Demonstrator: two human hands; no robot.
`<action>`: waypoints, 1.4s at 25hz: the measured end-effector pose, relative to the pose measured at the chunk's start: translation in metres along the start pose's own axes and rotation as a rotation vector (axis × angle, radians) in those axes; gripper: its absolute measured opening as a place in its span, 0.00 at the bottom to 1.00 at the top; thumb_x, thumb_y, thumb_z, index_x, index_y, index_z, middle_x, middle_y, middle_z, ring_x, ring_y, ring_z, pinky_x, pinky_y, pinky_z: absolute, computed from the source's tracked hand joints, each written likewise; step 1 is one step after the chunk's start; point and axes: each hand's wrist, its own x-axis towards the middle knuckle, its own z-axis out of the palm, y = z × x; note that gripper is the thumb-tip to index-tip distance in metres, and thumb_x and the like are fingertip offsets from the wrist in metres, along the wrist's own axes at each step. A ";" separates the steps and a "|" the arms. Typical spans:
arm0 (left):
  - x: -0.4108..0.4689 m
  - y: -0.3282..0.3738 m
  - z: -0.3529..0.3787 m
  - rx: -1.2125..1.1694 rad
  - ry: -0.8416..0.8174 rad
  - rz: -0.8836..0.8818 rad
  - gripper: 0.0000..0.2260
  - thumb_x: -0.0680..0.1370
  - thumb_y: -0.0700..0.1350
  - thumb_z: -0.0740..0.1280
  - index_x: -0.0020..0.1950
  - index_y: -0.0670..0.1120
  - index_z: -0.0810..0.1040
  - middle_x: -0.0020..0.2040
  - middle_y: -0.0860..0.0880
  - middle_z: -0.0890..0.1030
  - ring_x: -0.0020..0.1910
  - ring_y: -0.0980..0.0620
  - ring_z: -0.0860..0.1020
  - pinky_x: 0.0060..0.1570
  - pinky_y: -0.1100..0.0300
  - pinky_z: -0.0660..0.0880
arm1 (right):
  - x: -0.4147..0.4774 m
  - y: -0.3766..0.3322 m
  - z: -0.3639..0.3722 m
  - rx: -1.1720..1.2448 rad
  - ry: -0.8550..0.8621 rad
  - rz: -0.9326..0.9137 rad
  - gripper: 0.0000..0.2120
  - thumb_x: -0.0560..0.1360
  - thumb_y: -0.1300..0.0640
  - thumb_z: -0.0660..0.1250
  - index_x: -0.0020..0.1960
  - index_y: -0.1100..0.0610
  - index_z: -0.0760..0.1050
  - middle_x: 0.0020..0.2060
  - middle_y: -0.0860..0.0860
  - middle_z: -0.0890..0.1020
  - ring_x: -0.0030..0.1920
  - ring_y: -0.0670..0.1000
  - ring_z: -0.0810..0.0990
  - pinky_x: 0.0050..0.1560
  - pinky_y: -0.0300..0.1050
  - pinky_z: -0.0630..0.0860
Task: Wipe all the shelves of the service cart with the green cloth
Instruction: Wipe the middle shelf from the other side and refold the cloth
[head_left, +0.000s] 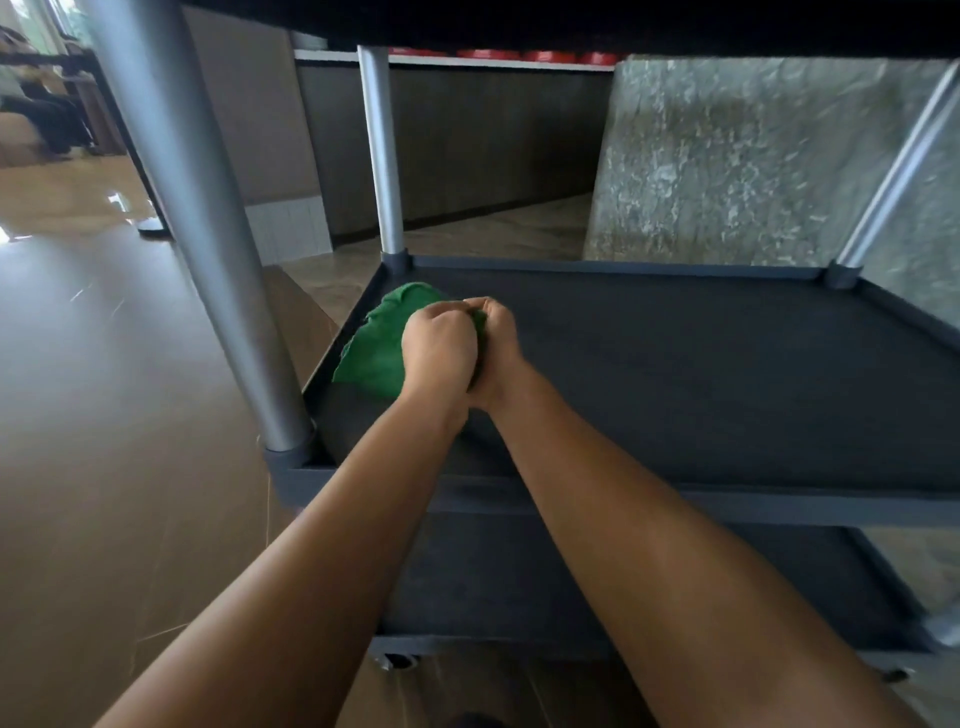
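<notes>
The green cloth (375, 344) lies bunched on the left part of the cart's dark middle shelf (701, 374), near its left rim. My left hand (439, 347) and my right hand (497, 349) are pressed together over the cloth's right end, and both grip it with curled fingers. A strip of green shows between the two hands. The rest of the cloth spreads out to the left of my left hand. Below, the cart's bottom shelf (519, 582) shows between my forearms. The underside of the top shelf (571, 21) fills the upper edge of the view.
Grey metal posts stand at the shelf corners: a thick near-left post (208, 249), a far-left post (384, 156) and a far-right post (893, 176). A mottled stone slab (753, 156) rises behind the cart. Glossy brown floor (104, 415) lies to the left, and a caster (397, 661) sits under the cart.
</notes>
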 end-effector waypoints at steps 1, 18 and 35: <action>-0.005 -0.002 0.009 -0.051 -0.009 -0.002 0.12 0.76 0.32 0.57 0.50 0.38 0.80 0.38 0.47 0.76 0.41 0.50 0.77 0.42 0.59 0.76 | -0.005 -0.006 -0.005 0.055 0.027 -0.027 0.24 0.73 0.49 0.53 0.29 0.59 0.79 0.31 0.55 0.79 0.38 0.55 0.78 0.42 0.44 0.74; -0.070 -0.052 0.247 0.003 -0.328 -0.015 0.09 0.78 0.40 0.62 0.46 0.55 0.77 0.42 0.54 0.80 0.37 0.61 0.78 0.26 0.71 0.71 | -0.141 -0.176 -0.256 0.140 0.251 -0.293 0.23 0.75 0.49 0.53 0.57 0.65 0.76 0.49 0.62 0.79 0.49 0.60 0.78 0.54 0.54 0.74; -0.171 -0.102 0.452 -0.013 -0.654 -0.201 0.09 0.79 0.44 0.60 0.55 0.48 0.77 0.49 0.47 0.81 0.49 0.49 0.80 0.39 0.57 0.77 | -0.244 -0.269 -0.407 -0.105 0.537 -0.449 0.17 0.72 0.48 0.53 0.38 0.58 0.75 0.34 0.55 0.77 0.35 0.54 0.76 0.39 0.46 0.72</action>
